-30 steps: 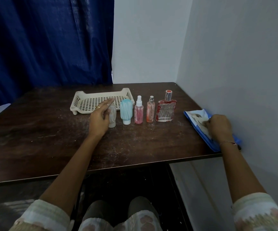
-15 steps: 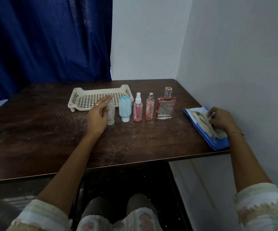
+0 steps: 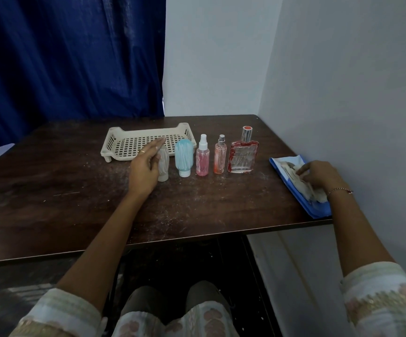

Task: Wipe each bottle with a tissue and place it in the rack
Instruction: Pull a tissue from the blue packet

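Several bottles stand in a row on the dark table: a white tube bottle (image 3: 163,164), a light blue tube bottle (image 3: 183,158), a pink spray bottle (image 3: 202,158), a slim orange spray bottle (image 3: 220,156) and a flat red perfume bottle (image 3: 242,154). My left hand (image 3: 144,167) touches the white tube bottle from the left with nearly straight fingers. A cream plastic rack (image 3: 124,138) lies behind the row with nothing in it. At the right edge my right hand (image 3: 318,175) pinches a tissue (image 3: 299,183) from the pile on a blue pack (image 3: 317,210).
The dark wooden table (image 3: 75,203) is dusty. A white wall (image 3: 355,105) stands close along its right side and a blue curtain (image 3: 63,57) hangs behind. My knees show below the front edge.
My right hand has shifted over the tissue pile and now pinches a tissue. My left hand stays at the white tube bottle. The camera has tilted slightly.
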`<state>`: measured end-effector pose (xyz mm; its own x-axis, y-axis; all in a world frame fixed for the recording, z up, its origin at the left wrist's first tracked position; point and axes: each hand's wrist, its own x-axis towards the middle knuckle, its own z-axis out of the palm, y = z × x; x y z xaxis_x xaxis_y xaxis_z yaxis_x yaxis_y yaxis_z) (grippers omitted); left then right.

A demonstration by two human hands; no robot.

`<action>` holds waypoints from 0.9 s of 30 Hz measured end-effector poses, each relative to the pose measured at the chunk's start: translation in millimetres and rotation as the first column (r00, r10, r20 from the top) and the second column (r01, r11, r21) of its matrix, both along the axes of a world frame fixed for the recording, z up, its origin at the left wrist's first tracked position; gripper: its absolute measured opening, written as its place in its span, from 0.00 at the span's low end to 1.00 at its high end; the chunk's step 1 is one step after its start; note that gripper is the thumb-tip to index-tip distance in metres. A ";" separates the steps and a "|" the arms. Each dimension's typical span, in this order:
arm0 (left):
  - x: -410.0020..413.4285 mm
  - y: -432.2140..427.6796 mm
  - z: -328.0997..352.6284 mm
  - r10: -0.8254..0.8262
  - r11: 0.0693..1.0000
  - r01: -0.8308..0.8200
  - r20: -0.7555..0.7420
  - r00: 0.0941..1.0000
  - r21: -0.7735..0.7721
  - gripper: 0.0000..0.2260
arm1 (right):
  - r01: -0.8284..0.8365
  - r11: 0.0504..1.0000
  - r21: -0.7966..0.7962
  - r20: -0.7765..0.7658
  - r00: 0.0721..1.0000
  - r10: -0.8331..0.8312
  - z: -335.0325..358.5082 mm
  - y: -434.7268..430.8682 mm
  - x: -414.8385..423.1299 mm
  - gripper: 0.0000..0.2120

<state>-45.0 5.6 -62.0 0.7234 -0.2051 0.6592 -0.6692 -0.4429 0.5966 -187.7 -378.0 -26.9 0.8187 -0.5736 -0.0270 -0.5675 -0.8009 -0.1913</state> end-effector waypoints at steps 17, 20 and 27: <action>1.1 -1.0 0.3 0.006 1.000 -0.006 -0.019 1.000 -0.002 0.20 | 0.028 0.999 -0.033 0.267 0.964 -0.018 13.9 -25.6 -20.9 0.23; 0.7 -1.1 0.6 0.006 1.000 -0.006 -0.011 1.000 0.002 0.20 | 0.016 0.995 -0.100 0.322 0.946 0.017 17.3 -23.0 -23.0 0.22; 0.9 -0.4 -0.1 0.002 1.000 -0.002 -0.028 1.000 -0.002 0.20 | 0.021 0.995 -0.102 0.213 0.977 0.001 4.2 -14.3 -15.3 0.16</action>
<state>-44.1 5.2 -62.1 0.7421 -0.2021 0.6391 -0.6513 -0.4430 0.6161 -203.0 -392.3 -22.8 0.7935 -0.5724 0.2067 -0.5308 -0.8171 -0.2248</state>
